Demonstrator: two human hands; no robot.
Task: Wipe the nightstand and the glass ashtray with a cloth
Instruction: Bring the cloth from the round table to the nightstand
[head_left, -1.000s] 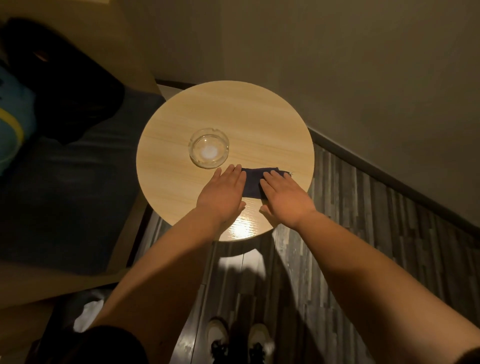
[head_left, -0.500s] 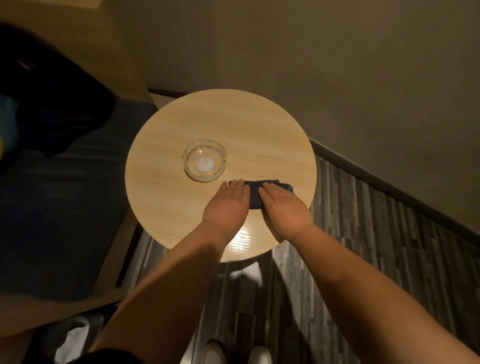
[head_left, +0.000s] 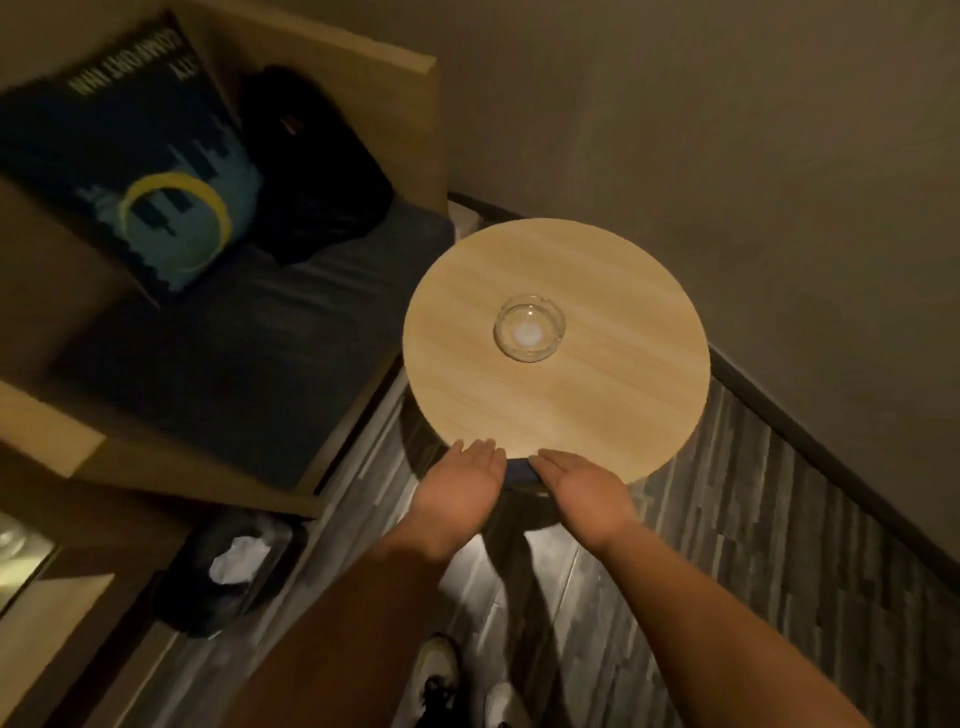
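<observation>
Glass ashtray (head_left: 528, 334) mid-nightstand (head_left: 613, 415), dark cloth (head_left: 517, 472) under both flat, open hands' (head_left: 460, 493) grip

Surface: round light-wood nightstand (head_left: 613, 415), right of frame centre.
On it: glass ashtray (head_left: 529, 327), near the middle.
Lower edge: dark cloth (head_left: 517, 470), mostly hidden by the hands.
</observation>
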